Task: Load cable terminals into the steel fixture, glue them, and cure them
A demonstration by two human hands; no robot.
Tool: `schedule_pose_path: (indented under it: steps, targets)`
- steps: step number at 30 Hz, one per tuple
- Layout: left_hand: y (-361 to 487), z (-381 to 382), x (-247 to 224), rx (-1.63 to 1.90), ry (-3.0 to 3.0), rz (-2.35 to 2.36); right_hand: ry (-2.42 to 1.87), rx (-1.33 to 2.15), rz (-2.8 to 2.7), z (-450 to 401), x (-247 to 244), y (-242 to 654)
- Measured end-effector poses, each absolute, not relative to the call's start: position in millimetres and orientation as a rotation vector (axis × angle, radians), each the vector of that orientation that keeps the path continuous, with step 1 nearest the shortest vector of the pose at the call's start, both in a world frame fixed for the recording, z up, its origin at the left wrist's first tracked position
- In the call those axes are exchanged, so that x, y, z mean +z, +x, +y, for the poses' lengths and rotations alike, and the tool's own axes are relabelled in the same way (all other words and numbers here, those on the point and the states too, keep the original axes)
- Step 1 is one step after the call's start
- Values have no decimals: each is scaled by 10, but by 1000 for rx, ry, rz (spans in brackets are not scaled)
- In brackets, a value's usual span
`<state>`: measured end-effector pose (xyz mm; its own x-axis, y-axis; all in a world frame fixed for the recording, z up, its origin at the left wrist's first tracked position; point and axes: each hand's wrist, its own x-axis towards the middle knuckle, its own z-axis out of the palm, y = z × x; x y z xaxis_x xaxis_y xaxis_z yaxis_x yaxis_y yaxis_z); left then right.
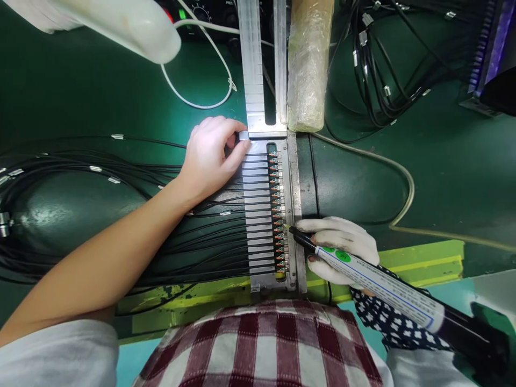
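My left hand [217, 150] is bare and closed, with thumb and index finger pinching a small metal tab [244, 135] at the upper left of a metal fixture [258, 215]. Several black cables [220, 223] run from the left under that wrist into the fixture's slots. Their stripped ends [277, 208] form a column of orange and green wires against small metal contacts. In a white glove, my right hand [346, 244] grips a thick pen-shaped tool [374, 279] with a black nose and white printed label. Its tip is at the column's right side; whether it touches is unclear.
A metal rail frame [253, 64] extends away from the fixture, beside a film-wrapped block [309, 64]. A white lamp-like arm [133, 27] hangs upper left. More black cables [371, 70] are bundled at upper right; a pale cord [409, 183] curves across the green bench.
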<state>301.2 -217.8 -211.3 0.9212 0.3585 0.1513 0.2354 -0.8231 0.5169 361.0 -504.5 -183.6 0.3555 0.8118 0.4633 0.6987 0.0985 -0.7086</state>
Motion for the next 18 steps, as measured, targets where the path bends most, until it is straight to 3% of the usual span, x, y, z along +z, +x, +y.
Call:
schedule_pose_path:
  steps: [18]
  targets:
    - [3014, -2154, -2173, 398, 2544, 393, -1612, 136, -1357, -5056, -1861, 3606]
